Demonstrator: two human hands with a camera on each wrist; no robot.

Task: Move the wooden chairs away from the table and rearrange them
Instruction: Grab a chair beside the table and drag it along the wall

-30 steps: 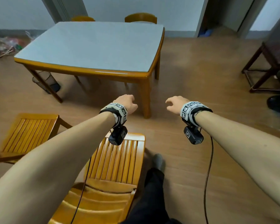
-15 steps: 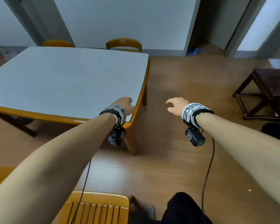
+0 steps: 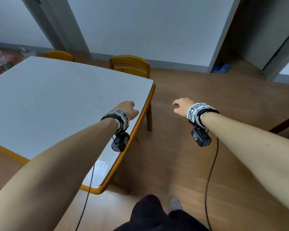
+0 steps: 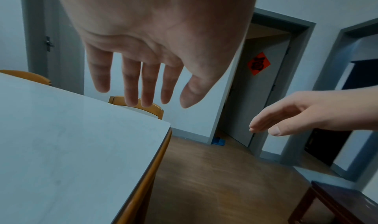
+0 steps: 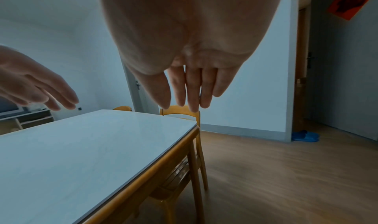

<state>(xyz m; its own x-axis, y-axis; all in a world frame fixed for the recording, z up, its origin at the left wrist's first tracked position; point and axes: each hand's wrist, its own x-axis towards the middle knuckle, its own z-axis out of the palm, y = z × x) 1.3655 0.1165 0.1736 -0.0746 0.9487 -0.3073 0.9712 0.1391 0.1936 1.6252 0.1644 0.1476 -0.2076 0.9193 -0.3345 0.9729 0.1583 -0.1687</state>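
Observation:
Two wooden chairs stand tucked in at the far side of the table (image 3: 143, 104). The nearer chair (image 3: 129, 65) shows its curved backrest at the table's far right corner; the other chair (image 3: 58, 55) peeks up further left. The nearer chair (image 5: 180, 112) also shows in the right wrist view, with its legs beside the table leg. My left hand (image 3: 128, 108) hovers over the table's right edge, fingers relaxed and straight, holding nothing. My right hand (image 3: 182, 105) hangs in the air over the floor to the right of the table, fingers loosely extended and empty. Both hands are well short of the chairs.
Bare wood floor (image 3: 207, 147) runs along the table's right side to the far wall. A dark wooden stool (image 4: 337, 201) stands at the right. Blue slippers (image 5: 304, 136) lie by a doorway. Clutter (image 3: 2, 59) sits on the floor at the far left.
I have walked forward along the table's right side; the two slatted chairs near my feet have dropped out of view. Both hands stay raised and empty, and the far chairs are closer.

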